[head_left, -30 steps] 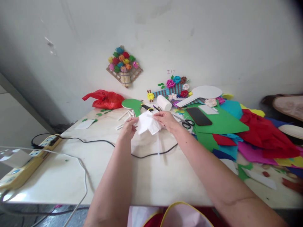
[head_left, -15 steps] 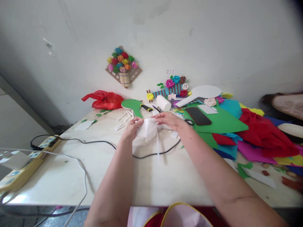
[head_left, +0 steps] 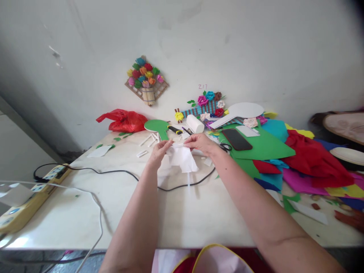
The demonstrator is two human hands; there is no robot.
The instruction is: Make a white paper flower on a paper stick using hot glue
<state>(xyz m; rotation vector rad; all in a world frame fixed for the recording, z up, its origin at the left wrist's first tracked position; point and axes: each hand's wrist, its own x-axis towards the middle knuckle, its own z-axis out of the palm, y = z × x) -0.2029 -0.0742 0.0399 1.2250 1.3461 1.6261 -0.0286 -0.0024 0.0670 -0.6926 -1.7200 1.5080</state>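
Note:
Between both hands hangs a thin, white, tissue-like sheet (head_left: 183,158), its upper edge pinched and its lower part loose over the table. My left hand (head_left: 159,151) is closed on the sheet's upper left corner, thumb against fingers. My right hand (head_left: 200,143) pinches the upper edge a little to the right. Just below the sheet a thin translucent stick (head_left: 189,179), perhaps a glue stick, shows its end; the rest is hidden behind the sheet. Black-handled scissors (head_left: 226,147) lie right of my right hand. A yellow-and-black utility knife (head_left: 174,130) lies beyond the hands.
A black cable (head_left: 113,171) crosses the table to a power strip (head_left: 36,197) at left. A phone (head_left: 237,139) rests on green sheets (head_left: 273,151) beside piled coloured paper and cloth. A red plastic bag (head_left: 127,121) and a white roll (head_left: 195,124) stand near the wall.
The white sheet has opened out from a bunched shape and now hangs lower and wider to the right. Both hands stay at its top edge.

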